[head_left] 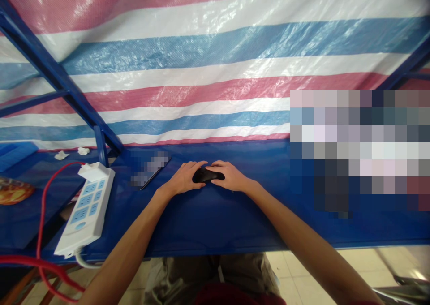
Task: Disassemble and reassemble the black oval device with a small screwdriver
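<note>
A small, glossy black object [208, 175], longish with rounded ends, is held level just above or on the blue tabletop [215, 220]; its exact kind does not show. My left hand [186, 178] grips its left end, thumb at the near side and fingers curving over the far side. At the right end my right hand [228, 176] holds it the same way, fingers and thumb around it. Left of my hands lies a phone [152, 169], its surface partly blurred out.
A white power strip [89, 206] with a red cord [43, 206] lies at the left. Beyond it are crumpled white scraps [83, 151], a patterned packet [15, 191] and a blue tray [16, 155]. Blue frame bars [63, 81] stand before a striped sheet [201, 85]. Pixelation hides the right side.
</note>
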### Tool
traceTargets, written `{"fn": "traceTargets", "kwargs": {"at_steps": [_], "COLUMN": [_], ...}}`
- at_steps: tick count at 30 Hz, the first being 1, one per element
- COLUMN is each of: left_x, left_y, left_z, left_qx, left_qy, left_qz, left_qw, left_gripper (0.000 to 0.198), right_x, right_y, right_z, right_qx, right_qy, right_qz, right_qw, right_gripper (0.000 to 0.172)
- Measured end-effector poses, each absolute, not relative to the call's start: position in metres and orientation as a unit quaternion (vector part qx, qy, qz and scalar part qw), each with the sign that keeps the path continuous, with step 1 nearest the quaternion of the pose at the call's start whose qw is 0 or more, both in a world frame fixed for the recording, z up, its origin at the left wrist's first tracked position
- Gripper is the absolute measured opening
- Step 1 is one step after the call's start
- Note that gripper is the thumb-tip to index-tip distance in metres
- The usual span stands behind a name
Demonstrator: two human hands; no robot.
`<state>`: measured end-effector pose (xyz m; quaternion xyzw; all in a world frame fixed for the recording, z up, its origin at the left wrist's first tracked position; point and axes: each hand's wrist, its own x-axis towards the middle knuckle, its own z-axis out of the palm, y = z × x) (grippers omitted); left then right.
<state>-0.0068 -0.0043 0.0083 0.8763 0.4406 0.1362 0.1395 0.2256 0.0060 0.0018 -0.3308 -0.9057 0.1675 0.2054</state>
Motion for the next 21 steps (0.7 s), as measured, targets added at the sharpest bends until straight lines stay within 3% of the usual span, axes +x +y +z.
{"fn": "traceTargets", "kwargs": {"at_steps": [21], "left_x": [-0.0078], "left_y": [-0.0055], "left_z": [0.0134], "left_qx": [0.878], "left_qy": [0.445], "left_qz": [0.133], "left_qw": [0.120], "left_gripper": [0.069], "right_x": [0.2224], "right_y": [0.0035], "right_z": [0.0002], "right_qx": [-0.342], "right_qy": [-0.905], "right_qz": [0.157], "right_qw": [0.197], "right_gripper": [0.051]}}
